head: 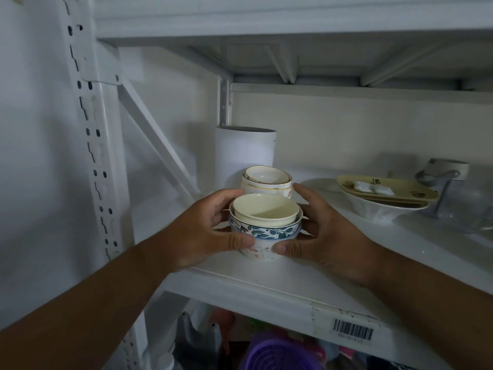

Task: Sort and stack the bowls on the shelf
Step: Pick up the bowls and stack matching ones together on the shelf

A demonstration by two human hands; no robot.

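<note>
Both hands (205,231) (320,236) grip bowl stack (264,222); barcode label (352,329) text unreadable.

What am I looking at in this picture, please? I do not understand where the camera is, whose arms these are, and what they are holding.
There is no machine here. The one picture comes from a camera worn on a person's head, looking forward and down, so the two arms reaching in are that person's own. The left hand and the right hand grip a front stack of bowls from both sides: a cream bowl sits in a leaf-patterned one, with another below. It stands on or just above the white shelf. Right behind is a second stack of bowls, then a white cylinder. Farther right lie a yellow dish resting in a white bowl, and a clear glass container.
</note>
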